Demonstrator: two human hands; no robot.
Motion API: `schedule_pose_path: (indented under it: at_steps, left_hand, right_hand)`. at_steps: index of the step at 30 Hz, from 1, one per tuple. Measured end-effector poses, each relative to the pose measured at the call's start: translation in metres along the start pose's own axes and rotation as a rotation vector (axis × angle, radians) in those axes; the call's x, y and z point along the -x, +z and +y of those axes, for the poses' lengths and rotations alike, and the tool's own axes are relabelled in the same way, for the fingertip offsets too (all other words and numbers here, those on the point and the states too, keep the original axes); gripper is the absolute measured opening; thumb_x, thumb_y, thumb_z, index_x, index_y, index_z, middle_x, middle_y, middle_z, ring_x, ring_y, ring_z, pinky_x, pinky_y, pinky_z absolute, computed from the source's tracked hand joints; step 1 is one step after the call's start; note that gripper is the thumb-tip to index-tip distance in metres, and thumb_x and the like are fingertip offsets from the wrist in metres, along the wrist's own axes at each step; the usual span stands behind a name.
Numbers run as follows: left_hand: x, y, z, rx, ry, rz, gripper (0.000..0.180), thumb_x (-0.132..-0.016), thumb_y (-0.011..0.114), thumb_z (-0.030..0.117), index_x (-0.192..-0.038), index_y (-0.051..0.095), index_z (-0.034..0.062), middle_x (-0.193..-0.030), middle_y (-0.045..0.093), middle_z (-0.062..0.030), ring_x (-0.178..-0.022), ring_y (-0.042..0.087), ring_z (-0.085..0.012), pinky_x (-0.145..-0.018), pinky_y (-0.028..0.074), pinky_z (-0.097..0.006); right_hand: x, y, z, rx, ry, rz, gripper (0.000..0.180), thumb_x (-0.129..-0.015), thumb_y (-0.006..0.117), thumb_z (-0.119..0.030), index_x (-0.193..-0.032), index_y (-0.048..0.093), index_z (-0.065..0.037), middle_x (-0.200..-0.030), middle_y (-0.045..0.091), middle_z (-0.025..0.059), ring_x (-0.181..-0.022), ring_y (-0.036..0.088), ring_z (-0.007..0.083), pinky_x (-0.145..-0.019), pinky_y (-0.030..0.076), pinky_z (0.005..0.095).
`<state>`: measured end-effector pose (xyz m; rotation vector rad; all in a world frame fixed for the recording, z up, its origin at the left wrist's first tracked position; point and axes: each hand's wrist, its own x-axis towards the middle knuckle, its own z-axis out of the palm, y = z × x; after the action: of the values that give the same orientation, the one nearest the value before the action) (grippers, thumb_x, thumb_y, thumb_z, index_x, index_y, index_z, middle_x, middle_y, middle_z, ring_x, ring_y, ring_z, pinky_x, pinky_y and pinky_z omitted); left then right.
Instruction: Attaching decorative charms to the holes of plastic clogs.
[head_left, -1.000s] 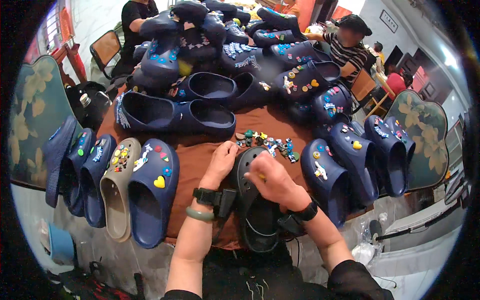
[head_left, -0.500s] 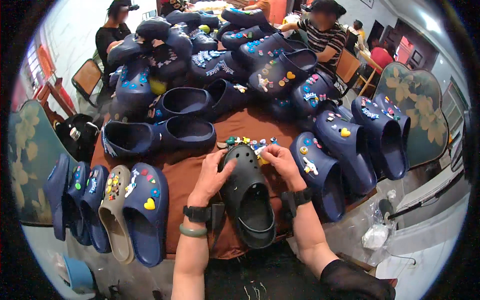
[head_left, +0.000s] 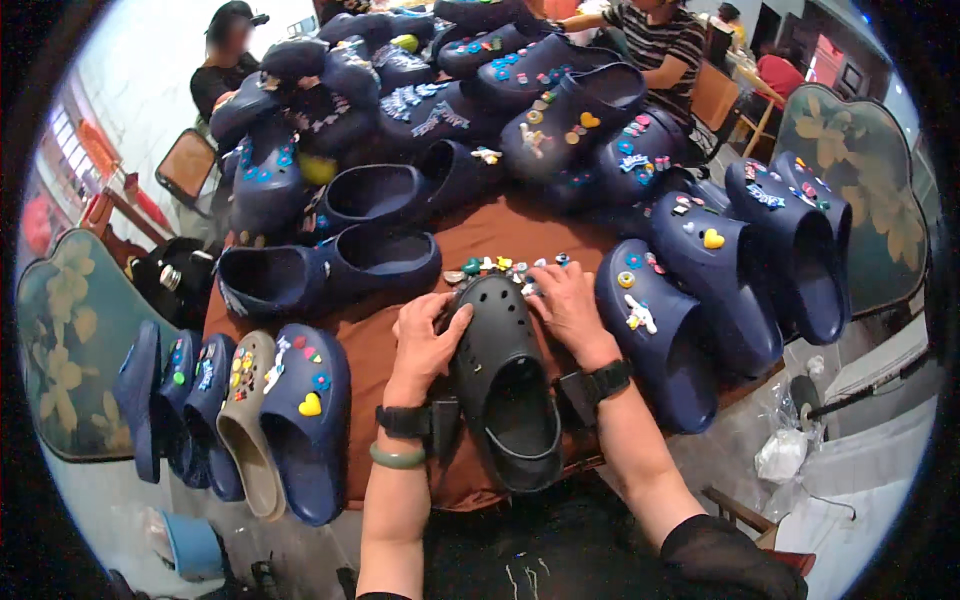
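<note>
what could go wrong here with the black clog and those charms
The charms lie loose in a small heap right at the toe of the black clog; a push from the left hand or right hand might scatter them. The clog's heel overhangs the near edge of the table, so it may slip off if released. The navy clog stands close by the right hand and could get knocked.

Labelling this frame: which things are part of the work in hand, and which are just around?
In hand:
- black clog, held by left hand and right hand
- small charms just beyond its toe

Around:
- navy clogs with charms
- beige clog
- brown tablecloth
- flowered chairs
</note>
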<state>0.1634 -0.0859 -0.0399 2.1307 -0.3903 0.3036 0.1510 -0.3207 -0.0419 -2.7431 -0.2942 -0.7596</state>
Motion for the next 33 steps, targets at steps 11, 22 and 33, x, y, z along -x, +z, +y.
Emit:
schedule_pose_path:
  at_steps: [11, 22, 33]
  left_hand:
    - [-0.004, -0.015, 0.017, 0.091, -0.092, 0.265, 0.014, -0.085, 0.063, 0.022, -0.091, 0.069, 0.0115, -0.097, 0.064, -0.0026, -0.101, 0.053, -0.0219, -0.091, 0.036, -0.038]
    - [0.002, -0.025, 0.031, 0.367, 0.068, -0.096, 0.011, -0.083, 0.068, 0.014, -0.084, 0.066, 0.0026, -0.082, 0.063, -0.0057, -0.079, 0.058, -0.0168, -0.071, 0.045, -0.030]
    - [0.011, -0.058, 0.031, 0.354, 0.019, -0.639, 0.025, -0.080, 0.072, 0.026, -0.083, 0.065, 0.0022, -0.076, 0.061, -0.0057, -0.077, 0.056, -0.0164, -0.071, 0.045, -0.030]
  right_hand:
    - [0.008, -0.008, -0.004, 0.187, -0.009, -0.042, 0.037, -0.072, 0.073, -0.029, -0.095, 0.057, -0.006, -0.094, 0.059, 0.0110, -0.094, 0.052, 0.0290, -0.085, 0.034, 0.0430]
    - [0.004, -0.021, -0.033, -1.012, 0.434, 0.065, 0.021, -0.081, 0.073, -0.011, -0.091, 0.056, -0.006, -0.076, 0.054, -0.0043, -0.066, 0.047, 0.0032, -0.058, 0.040, 0.0194]
    - [-0.002, -0.022, -0.039, -0.919, 0.423, 0.000, 0.018, -0.083, 0.071, -0.014, -0.090, 0.057, -0.005, -0.076, 0.055, -0.0044, -0.067, 0.048, 0.0031, -0.060, 0.040, 0.0188]
